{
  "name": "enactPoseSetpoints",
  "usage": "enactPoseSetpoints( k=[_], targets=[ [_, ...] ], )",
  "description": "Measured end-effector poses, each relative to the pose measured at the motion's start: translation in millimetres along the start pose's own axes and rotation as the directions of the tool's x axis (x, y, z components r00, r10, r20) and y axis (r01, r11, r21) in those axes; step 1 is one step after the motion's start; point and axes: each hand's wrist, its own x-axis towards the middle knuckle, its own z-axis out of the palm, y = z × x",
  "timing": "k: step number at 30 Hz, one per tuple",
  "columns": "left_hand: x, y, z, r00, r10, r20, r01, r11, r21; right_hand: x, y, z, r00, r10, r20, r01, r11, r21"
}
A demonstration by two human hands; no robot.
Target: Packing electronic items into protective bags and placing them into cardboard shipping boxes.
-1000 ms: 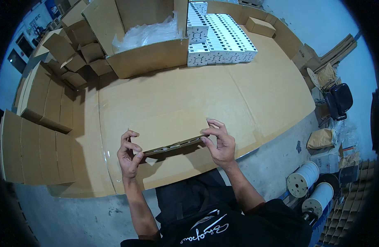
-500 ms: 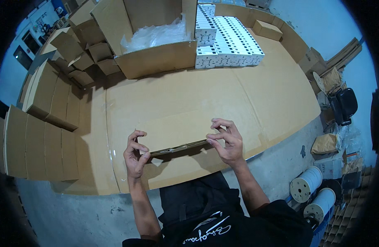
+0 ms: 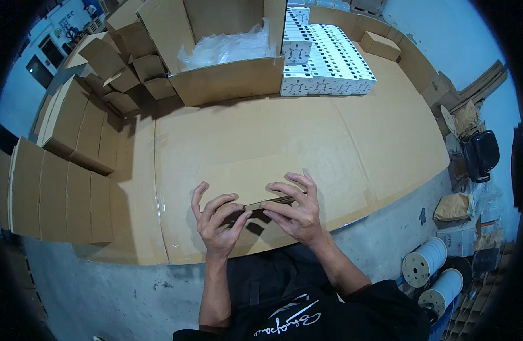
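Observation:
A flattened brown cardboard box (image 3: 247, 177) lies near the front of the cardboard-covered table, its near edge facing me. My left hand (image 3: 218, 220) pinches that edge near its middle, thumb and index finger together and the other fingers spread above. My right hand (image 3: 298, 211) grips the same edge just to the right, thumb below and fingers on top. The two sets of fingertips almost meet. A dark gap between the cardboard layers shows along the edge. The box's outline blends into the similar brown tabletop.
A large open carton (image 3: 230, 82) with clear plastic wrap (image 3: 230, 48) stands at the back. Beside it are stacked white printed boxes (image 3: 329, 62). Cardboard boxes (image 3: 62, 199) line the left side. A small brown box (image 3: 381, 45) sits far right; cable spools (image 3: 425, 261) stand beyond the table.
Both hands have slid inward along the near edge of the flattened box, from its two corners to its middle. The whole view has shifted slightly.

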Motion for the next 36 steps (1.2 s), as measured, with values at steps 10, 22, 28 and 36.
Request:
enactPoseSetpoints(
  k=[10,22,28,36],
  targets=[
    [-4,-5,6,1.000,0.022,-0.019,-0.023,1.000,-0.016,-4,4,7,0.996,-0.068,-0.059,0.068,0.998,-0.005],
    [-2,-9,11,0.991,0.120,-0.059,-0.117,0.992,0.055,-7,7,19,0.989,-0.064,-0.134,0.065,0.998,0.008],
    [-1,-7,13,0.990,0.110,-0.093,-0.105,0.993,0.054,-6,6,22,0.989,-0.059,-0.136,0.059,0.998,0.000],
    [4,-7,17,0.990,0.059,-0.129,-0.051,0.997,0.059,1,3,24,0.984,-0.009,-0.179,0.010,1.000,0.009]
  ],
)
